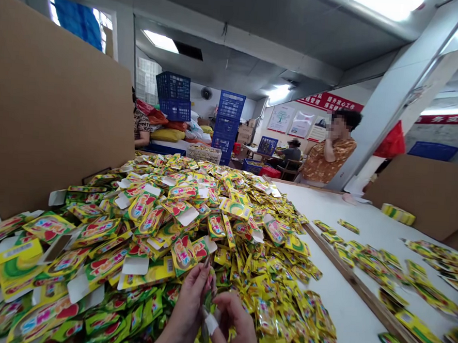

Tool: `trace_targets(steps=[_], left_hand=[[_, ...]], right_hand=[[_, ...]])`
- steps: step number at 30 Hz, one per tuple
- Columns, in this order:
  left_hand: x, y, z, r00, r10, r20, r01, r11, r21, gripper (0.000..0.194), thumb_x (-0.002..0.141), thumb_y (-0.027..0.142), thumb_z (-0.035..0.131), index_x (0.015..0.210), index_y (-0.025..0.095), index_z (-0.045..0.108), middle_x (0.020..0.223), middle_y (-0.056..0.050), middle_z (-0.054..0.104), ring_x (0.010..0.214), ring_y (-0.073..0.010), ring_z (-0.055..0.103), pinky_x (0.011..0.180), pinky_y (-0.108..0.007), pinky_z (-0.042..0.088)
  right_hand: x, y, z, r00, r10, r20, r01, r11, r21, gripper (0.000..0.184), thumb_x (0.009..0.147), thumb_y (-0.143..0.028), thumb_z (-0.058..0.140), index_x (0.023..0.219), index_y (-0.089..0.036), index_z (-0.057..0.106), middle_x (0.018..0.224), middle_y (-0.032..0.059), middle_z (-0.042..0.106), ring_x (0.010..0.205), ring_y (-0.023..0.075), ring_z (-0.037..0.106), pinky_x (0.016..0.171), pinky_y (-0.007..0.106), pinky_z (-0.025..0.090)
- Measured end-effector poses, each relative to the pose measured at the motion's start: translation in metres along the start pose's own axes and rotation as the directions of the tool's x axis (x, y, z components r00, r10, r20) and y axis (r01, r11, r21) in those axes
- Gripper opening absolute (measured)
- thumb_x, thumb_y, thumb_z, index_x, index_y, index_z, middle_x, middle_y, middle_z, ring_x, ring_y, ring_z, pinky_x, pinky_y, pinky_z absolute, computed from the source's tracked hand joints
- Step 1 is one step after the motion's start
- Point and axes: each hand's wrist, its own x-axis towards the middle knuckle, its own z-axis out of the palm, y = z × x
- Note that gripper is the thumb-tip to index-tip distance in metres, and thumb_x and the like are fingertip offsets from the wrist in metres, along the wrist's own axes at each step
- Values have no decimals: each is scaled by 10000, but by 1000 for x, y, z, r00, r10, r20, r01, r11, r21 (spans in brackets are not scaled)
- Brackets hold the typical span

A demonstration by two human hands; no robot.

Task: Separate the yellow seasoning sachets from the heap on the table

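Note:
My left hand [190, 301] is closed, its thumb and fingertips pinched together over the heap. Close against it, my right hand [238, 330] curls its fingers inward, with white tape wrapped round one of them. Between the two hands shows a narrow small green packet [207, 300], mostly hidden by the fingers. Just beyond my left fingertips lies a yellow-green carton [183, 254] with a red heart print. Small yellow sachets [271, 303] are piled to the right of my hands, and green sachets [127, 310] to the left.
Many printed cartons, several with white flaps open, form a high heap [145, 208]. A cardboard sheet [54, 104] stands at the left. A wooden strip [354, 280] divides the white table; more packets [378, 261] lie beyond it. A person [327, 154] stands across the table; blue crates [226, 127] are stacked behind.

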Motion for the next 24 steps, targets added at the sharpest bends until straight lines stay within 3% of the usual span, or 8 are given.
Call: trace_targets(steps=[4, 6, 8, 11, 16, 21, 24], left_hand=[[8, -1, -1, 1000, -2, 22, 3, 998, -56, 338, 488, 322, 818, 612, 172, 541, 480, 75, 521, 423, -65, 494, 413, -164, 389], [8, -1, -2, 1000, -3, 15, 4, 997, -73, 320, 509, 303, 813, 650, 171, 557, 509, 65, 553, 459, -80, 536, 441, -173, 421], [5, 1, -2, 1000, -11, -7, 10, 996, -87, 284, 566, 265, 788, 739, 174, 582, 579, 49, 608, 513, -94, 585, 494, -186, 464], [-2, 3, 0, 998, -44, -41, 39, 992, -122, 210, 662, 186, 717, 829, 176, 590, 638, 33, 649, 551, -104, 622, 529, -196, 496], [-3, 5, 2, 995, -93, -32, 85, 978, -190, 113, 772, 115, 586, 866, 176, 577, 650, 19, 660, 555, -111, 632, 514, -206, 512], [-1, 3, 2, 998, -61, -3, 59, 982, -179, 95, 739, 127, 627, 820, 168, 597, 647, 16, 664, 560, -106, 633, 562, -204, 525], [0, 1, -2, 997, -20, -75, 14, 997, -79, 149, 688, 124, 674, 814, 176, 614, 687, 15, 685, 602, -111, 649, 603, -195, 523]], right_hand=[[0, 3, -6, 971, -207, 121, 227, 957, -179, 218, 639, -183, 525, 848, -212, 582, 642, -15, 509, 532, 117, 462, 477, 201, 344], [2, 1, -9, 930, -318, 185, 356, 907, -227, 207, 630, -189, 512, 816, -209, 603, 652, 1, 530, 570, 135, 505, 496, 208, 361], [4, -2, -10, 911, -369, 183, 408, 869, -279, 124, 659, -174, 482, 717, -198, 589, 611, 2, 518, 547, 131, 512, 476, 200, 358], [5, -3, -9, 933, -349, 93, 358, 861, -362, 122, 677, -120, 469, 720, -195, 555, 577, -14, 515, 490, 113, 494, 448, 183, 361], [0, 4, -5, 960, -278, 5, 257, 880, -399, 367, 643, -89, 479, 987, -196, 548, 617, -21, 572, 484, 112, 510, 488, 179, 423], [1, 7, -4, 965, -259, -48, 210, 865, -455, 320, 680, -137, 499, 989, -187, 565, 573, -15, 575, 446, 129, 522, 486, 206, 452], [5, 7, -2, 966, -256, -42, 194, 821, -538, 351, 666, -187, 530, 1014, -186, 580, 586, 7, 601, 471, 158, 549, 513, 238, 467]])
